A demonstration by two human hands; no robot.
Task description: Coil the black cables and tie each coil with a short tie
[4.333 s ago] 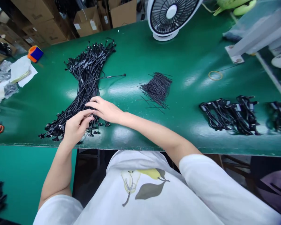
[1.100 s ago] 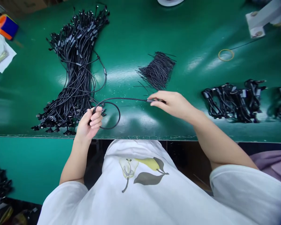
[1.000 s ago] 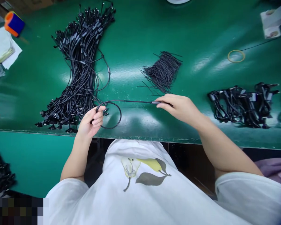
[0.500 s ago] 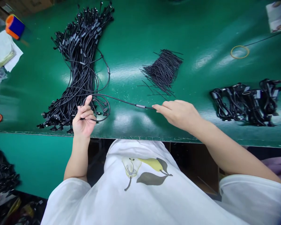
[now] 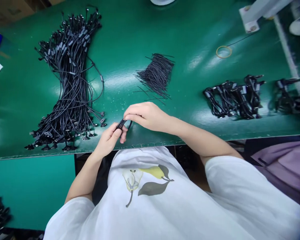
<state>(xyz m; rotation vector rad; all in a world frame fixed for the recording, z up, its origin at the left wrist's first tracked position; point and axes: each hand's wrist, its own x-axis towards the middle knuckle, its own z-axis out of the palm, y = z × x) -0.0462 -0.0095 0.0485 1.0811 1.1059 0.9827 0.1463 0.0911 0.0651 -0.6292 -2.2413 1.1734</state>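
A black cable (image 5: 120, 124) is gathered into a small coil between my hands, just above the table's front edge. My left hand (image 5: 110, 138) is closed around the lower part of the coil. With its fingers bent over the top, my right hand (image 5: 146, 115) grips the same cable; part of the coil is hidden behind the fingers. To the left lies a large bundle of loose black cables (image 5: 71, 83) with plugs at both ends. Beyond my right hand is a pile of thin black ties (image 5: 158, 74).
On the right, several coiled cables (image 5: 236, 100) lie in a row, with more coils (image 5: 288, 96) past them. A yellow ring (image 5: 223, 52) and a white bracket (image 5: 251, 18) are at the back right. The green table (image 5: 190, 36) ends just before my body.
The cable, stretched between my hands before, is now bunched into a coil. My right hand has come in to meet my left. The camera view has shifted to the right.
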